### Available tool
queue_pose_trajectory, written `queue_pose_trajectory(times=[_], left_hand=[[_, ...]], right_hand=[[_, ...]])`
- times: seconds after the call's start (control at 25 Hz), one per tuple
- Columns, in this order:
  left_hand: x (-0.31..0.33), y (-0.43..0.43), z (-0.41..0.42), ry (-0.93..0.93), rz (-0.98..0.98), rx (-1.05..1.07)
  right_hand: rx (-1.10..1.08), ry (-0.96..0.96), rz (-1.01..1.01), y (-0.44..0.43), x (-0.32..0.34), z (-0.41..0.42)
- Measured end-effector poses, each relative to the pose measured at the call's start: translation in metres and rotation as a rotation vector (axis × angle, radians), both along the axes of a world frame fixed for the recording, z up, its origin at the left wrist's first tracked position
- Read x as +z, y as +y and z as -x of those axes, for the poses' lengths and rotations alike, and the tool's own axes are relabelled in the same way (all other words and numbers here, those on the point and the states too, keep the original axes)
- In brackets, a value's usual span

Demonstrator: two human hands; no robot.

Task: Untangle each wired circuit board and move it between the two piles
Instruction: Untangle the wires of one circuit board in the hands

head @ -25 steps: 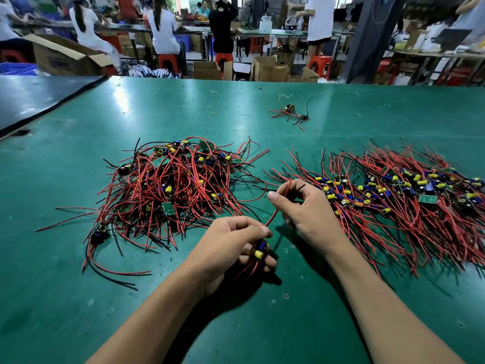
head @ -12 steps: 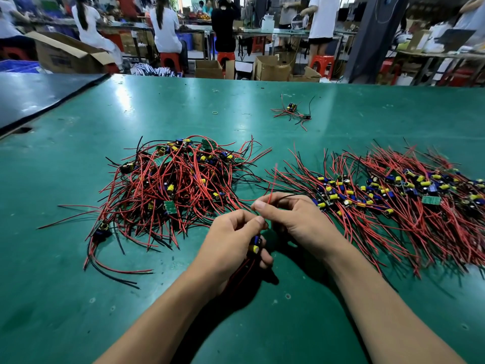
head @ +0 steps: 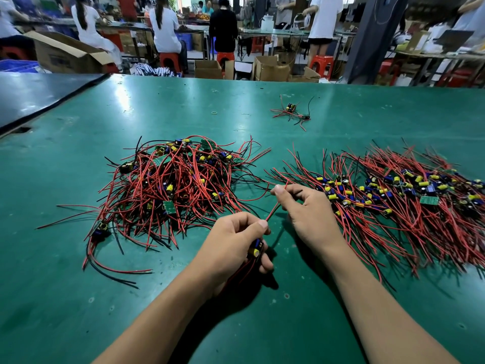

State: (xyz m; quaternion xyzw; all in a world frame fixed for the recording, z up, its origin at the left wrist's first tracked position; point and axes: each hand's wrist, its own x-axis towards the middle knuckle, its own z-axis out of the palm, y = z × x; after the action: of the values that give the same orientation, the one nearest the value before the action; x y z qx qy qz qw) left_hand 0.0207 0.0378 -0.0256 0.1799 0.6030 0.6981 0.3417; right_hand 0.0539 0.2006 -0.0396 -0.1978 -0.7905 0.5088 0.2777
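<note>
I am gripping the circuit board (head: 256,250) inside my curled left hand (head: 231,243); my right hand (head: 307,216) is pinching its red wire (head: 273,211), which is running between both hands.

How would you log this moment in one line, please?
left hand grips small blue-and-yellow wired circuit board | right hand pinches its red wire | stage: untangling, not placed

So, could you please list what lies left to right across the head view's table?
Tangled left pile → left hand holding a circuit board → right hand pinching its red wire → spread right pile.
</note>
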Motion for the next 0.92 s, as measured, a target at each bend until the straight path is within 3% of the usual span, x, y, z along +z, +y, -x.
queue_pose_trajectory(times=[0.16,0.28,0.6,0.92], left_hand=[[0.000,-0.002,0.003,-0.051,0.015,-0.042],[0.000,-0.001,0.004,-0.047,0.038,-0.055],[-0.002,0.005,0.004,0.013,-0.022,0.073],[-0.006,0.003,0.003,0.035,-0.004,0.039]], right_hand=[[0.182,-0.003,0.567,-0.002,0.005,0.001],[0.264,0.004,0.772,-0.002,0.011,0.000],[0.468,-0.086,0.832,-0.021,0.011,-0.009],[0.448,-0.210,0.515,-0.021,0.014,-0.008]])
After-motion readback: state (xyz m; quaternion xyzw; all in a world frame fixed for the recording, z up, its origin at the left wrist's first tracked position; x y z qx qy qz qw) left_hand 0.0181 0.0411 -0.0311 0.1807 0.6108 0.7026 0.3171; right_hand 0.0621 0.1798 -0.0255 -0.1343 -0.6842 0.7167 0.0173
